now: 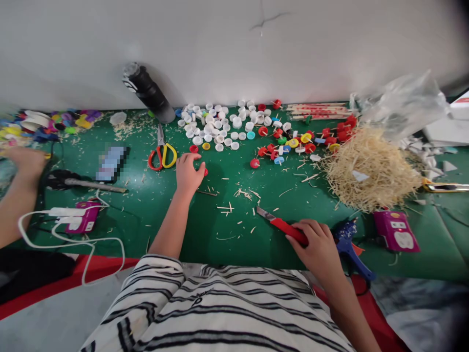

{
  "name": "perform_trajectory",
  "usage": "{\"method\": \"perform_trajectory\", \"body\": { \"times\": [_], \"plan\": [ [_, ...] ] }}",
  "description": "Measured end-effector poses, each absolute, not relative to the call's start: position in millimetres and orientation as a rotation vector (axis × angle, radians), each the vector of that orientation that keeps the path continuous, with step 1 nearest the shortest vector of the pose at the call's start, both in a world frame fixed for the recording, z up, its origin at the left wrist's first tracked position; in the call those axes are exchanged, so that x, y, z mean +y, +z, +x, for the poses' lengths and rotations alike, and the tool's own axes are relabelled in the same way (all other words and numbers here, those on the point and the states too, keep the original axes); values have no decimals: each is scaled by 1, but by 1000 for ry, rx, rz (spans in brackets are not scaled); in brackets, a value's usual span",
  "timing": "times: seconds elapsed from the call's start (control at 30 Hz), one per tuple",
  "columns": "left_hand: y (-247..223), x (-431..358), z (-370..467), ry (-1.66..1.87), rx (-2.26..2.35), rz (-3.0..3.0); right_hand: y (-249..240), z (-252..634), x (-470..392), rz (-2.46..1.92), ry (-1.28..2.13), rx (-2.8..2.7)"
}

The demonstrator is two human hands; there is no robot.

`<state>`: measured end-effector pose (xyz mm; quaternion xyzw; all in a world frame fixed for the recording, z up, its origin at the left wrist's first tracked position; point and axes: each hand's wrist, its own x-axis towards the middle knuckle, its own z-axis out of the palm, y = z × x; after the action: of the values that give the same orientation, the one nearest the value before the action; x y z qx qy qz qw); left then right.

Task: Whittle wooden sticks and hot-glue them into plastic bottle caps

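My right hand (318, 243) is closed around the red handle of a utility knife (287, 229), its blade pointing left over the table. Low on the left, my left hand (188, 173) hovers or rests with thumb and fingers apart. A red bottle cap (193, 148) lies just beyond its fingertips, beside a yellow cap (206, 146). Close to the thumb shows a small red piece (205, 172), partly hidden. Thin wood slivers (246, 193) and a dark thin stick (207, 193) lie between my hands. Scissors (161, 152) with red and yellow handles are left of my left hand.
White caps (216, 124) and red caps on sticks (273, 151) spread at the back. Wood shreds (370, 168), a blue glue gun (350, 249) and a purple power box (395, 231) sit right. A black bottle (148, 93), phone (112, 164) and another person's arm (22, 195) are left.
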<state>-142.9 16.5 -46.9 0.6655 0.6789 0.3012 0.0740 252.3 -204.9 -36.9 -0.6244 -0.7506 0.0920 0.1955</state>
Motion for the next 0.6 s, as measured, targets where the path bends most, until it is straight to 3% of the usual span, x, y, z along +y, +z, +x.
{"method": "perform_trajectory", "body": {
  "times": [0.27,0.6],
  "plan": [
    [-35,76,-122,608,2229,2011,-32,250,-204,-1841,234,-2129],
    [-39,78,-122,601,2267,2062,-18,330,-226,-1806,-142,-1967]
  ]
}}
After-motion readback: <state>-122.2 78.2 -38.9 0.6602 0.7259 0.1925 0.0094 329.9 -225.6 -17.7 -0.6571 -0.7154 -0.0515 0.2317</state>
